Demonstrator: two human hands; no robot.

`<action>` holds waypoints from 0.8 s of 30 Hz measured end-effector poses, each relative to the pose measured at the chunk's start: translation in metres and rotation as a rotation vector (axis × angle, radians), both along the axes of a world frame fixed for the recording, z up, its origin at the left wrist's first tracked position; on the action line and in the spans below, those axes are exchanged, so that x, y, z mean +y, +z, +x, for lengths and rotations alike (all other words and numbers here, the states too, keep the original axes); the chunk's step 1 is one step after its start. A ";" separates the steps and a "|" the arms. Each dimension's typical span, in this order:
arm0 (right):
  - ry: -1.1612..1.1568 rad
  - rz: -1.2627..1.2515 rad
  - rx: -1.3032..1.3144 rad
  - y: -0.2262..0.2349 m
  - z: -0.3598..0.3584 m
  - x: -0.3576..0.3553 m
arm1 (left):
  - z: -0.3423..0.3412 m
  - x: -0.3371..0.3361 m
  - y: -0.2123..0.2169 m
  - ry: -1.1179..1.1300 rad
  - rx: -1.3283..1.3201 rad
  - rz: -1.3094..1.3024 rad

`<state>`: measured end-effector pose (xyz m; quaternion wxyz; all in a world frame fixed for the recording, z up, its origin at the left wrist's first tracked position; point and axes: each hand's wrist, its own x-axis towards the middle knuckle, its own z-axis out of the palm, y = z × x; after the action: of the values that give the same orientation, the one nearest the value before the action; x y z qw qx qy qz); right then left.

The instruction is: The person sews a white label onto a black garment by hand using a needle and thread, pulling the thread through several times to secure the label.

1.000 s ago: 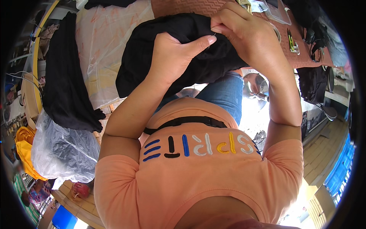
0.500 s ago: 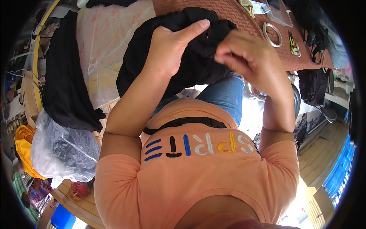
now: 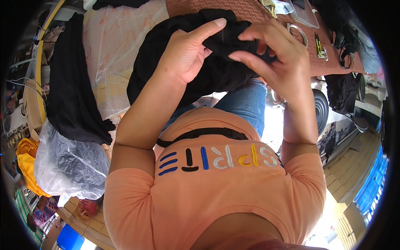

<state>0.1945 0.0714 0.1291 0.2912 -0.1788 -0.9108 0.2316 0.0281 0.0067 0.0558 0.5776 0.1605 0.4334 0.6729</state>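
A bunched black cloth (image 3: 166,58) lies over my lap and the table's near edge. My left hand (image 3: 189,54) grips it, the thumb stretched along the top and the other fingers partly hidden by the fabric. Just beside that thumb tip a thin pale line stands up from the cloth; whether needle or thread, I cannot tell. To its right, my right hand (image 3: 277,54) hovers over the cloth with thumb and forefinger well apart. Nothing shows between them, and its remaining fingers curl loosely.
On the brown patterned table cover (image 3: 246,10) lie a white ring-shaped roll (image 3: 298,35) and yellow-black thread snips (image 3: 320,48). Clear plastic sheeting (image 3: 121,33) covers the left part, beside another black cloth (image 3: 71,87). A plastic bag (image 3: 68,162) bulges at lower left.
My right hand has shifted slightly up, and its thumb and fingers have spread from a loose curl. My left hand keeps its hold on the cloth, almost unmoved.
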 end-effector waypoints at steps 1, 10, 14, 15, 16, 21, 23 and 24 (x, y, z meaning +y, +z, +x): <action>-0.064 0.056 0.014 -0.004 -0.006 0.002 | 0.002 -0.002 0.005 -0.009 -0.016 0.008; -0.066 0.106 0.140 -0.023 -0.015 0.008 | 0.007 -0.011 0.016 -0.038 0.019 -0.047; -0.157 0.038 0.133 -0.030 -0.013 0.010 | 0.007 -0.010 0.007 -0.079 0.030 -0.010; -0.139 -0.075 0.153 -0.030 -0.013 0.011 | 0.006 -0.010 0.006 -0.083 0.063 -0.012; -0.121 -0.189 0.173 -0.029 -0.013 0.012 | 0.006 -0.010 0.006 -0.087 0.096 -0.014; 0.001 -0.711 0.325 -0.045 -0.011 0.027 | 0.014 -0.011 0.013 -0.015 0.387 0.066; -0.079 -0.801 0.241 -0.045 -0.008 0.027 | 0.014 -0.010 0.014 -0.005 0.431 0.112; -0.029 -0.782 0.237 -0.048 -0.007 0.030 | 0.014 -0.010 0.015 -0.004 0.431 0.134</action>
<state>0.1880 0.1015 0.0806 0.3076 -0.2611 -0.7116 0.5751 0.0425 -0.0033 0.0706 0.4610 0.3395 0.5007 0.6492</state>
